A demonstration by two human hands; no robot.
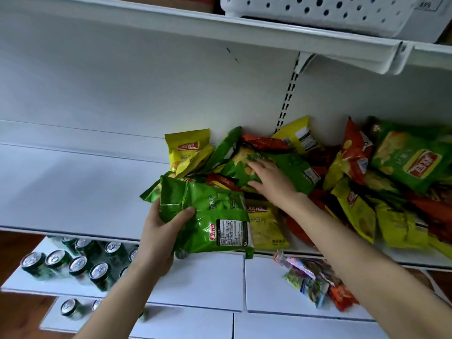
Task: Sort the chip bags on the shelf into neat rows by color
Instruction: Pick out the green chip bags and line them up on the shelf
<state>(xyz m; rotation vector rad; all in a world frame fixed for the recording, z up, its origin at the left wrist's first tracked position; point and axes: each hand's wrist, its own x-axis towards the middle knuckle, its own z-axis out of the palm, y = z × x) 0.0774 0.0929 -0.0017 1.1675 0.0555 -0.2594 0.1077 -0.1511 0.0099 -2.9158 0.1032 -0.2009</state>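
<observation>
Open shelf (73,187) to your left
Your left hand (156,237) grips a green bag (210,216) at the front edge; right hand (274,184) (fingers (254,165) straight) rests on the pile (354,204).

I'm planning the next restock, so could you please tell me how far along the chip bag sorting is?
Done: nothing visible; no neat row stands on the shelf yet. In hand: the left hand grips a green bag, while the right hand rests on a second green bag. Left: the mixed pile of yellow, green and red bags needs sorting.
</observation>
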